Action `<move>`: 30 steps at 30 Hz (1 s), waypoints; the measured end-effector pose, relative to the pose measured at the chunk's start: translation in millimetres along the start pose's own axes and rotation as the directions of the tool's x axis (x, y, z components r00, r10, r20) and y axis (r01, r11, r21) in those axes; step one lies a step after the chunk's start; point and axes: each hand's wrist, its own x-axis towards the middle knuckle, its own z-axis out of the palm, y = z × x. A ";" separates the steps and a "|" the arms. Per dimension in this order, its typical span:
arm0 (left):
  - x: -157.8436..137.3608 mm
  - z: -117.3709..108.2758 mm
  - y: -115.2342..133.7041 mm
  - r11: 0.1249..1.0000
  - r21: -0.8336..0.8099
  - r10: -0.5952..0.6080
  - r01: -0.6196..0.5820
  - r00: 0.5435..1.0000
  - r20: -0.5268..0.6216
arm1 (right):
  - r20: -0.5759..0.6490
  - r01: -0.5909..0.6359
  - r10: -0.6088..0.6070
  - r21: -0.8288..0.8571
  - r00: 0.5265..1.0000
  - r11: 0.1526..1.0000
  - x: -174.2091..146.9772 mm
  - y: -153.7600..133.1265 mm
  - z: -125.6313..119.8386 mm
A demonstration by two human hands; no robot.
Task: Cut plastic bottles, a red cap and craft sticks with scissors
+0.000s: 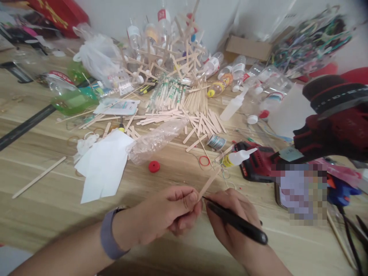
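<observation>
My left hand (179,209) is closed, pinching a flat wooden craft stick (209,182) between thumb and fingers. The stick slants up to the right, its far end near a small glue bottle (237,157). Wrapped in my right hand (232,222) is a black pen (235,221), its thin tip pointing left at the lower part of the stick, close to my left thumb. From this angle I cannot tell whether the tip touches the wood. A red bottle cap (154,166) and a crumpled clear plastic bottle (158,140) lie beyond my hands.
Loose craft sticks (205,124), skewers (198,99) and plastic bottles (163,23) crowd the back. White paper (106,165) lies left, with a single stick (38,177) farther out. At right are a red cordless power tool (330,130), a phone (299,191) and a wire spool (216,142).
</observation>
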 end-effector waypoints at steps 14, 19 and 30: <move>0.0 -7.2 -1.4 0.958 0.268 0.112 -0.106 0.994 -0.006 | -0.034 -0.103 0.104 0.014 0.994 0.995 -1.5 -3.5 5.4; -1.1 -8.4 -4.4 0.999 0.034 -0.026 0.023 0.996 0.080 | -0.043 -0.053 0.055 0.032 0.998 0.998 -2.1 -5.6 5.2; 0.2 -6.2 -5.6 0.986 0.163 0.028 -0.034 0.999 0.035 | -0.050 -0.025 0.026 0.015 0.998 1.000 -1.1 -6.1 6.2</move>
